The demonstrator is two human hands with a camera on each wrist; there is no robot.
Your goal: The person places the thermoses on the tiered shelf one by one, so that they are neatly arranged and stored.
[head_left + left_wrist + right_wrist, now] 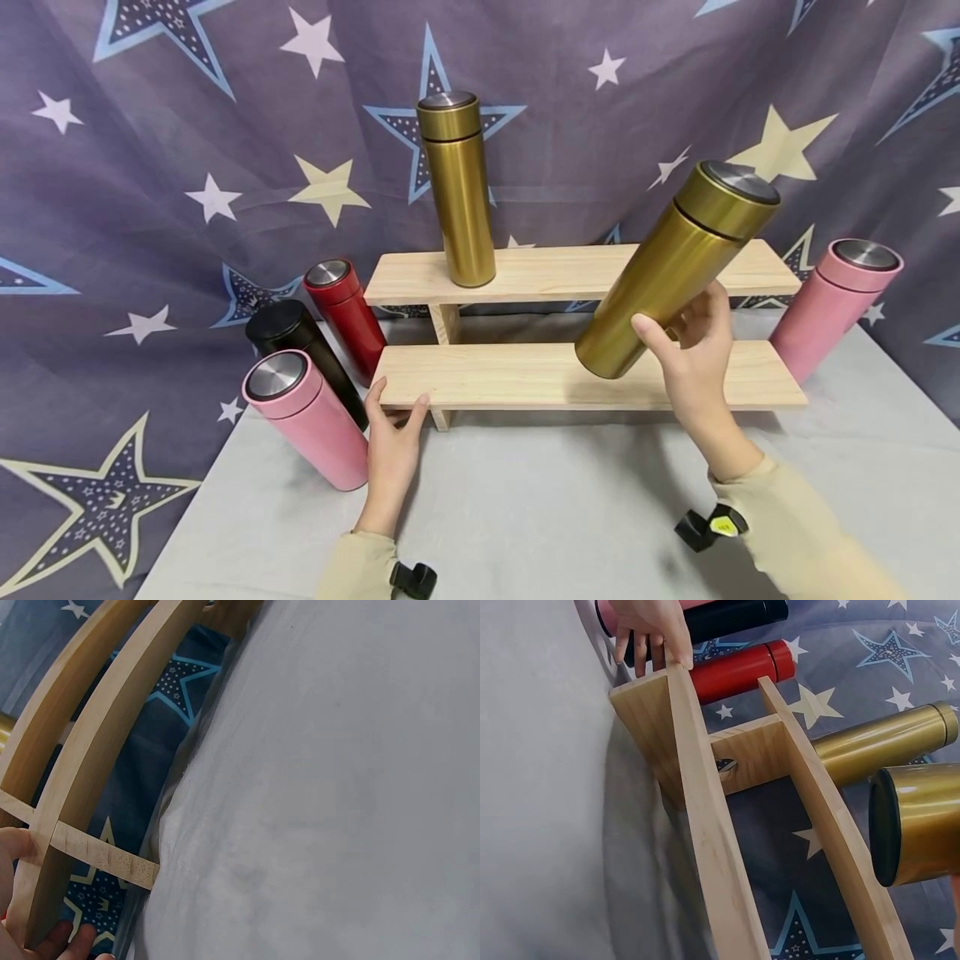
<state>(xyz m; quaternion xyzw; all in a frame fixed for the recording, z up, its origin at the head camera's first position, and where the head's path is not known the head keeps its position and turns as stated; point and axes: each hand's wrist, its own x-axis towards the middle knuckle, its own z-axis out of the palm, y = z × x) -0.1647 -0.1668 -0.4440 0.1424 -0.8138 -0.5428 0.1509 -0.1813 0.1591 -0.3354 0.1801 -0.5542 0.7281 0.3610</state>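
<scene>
My right hand (697, 358) grips a gold thermos (675, 267) low on its body, thumb on the near side. The thermos leans right, its base in front of the lower board and lifted off it. In the right wrist view its dark base (885, 825) shows beside the shelf. My left hand (393, 446) pinches the left end of a two-tier wooden shelf (495, 375), with the fingers (79, 941) under the lower board. A second gold thermos (461, 200) stands upright on the upper board, left of its middle.
Pink (322, 425), black (318, 350) and red (348, 321) thermoses stand left of the shelf, close to my left hand. Another pink thermos (832, 308) stands at the shelf's right end. A grey cloth (525, 508) covers the table, and a star-patterned curtain (247, 108) hangs behind.
</scene>
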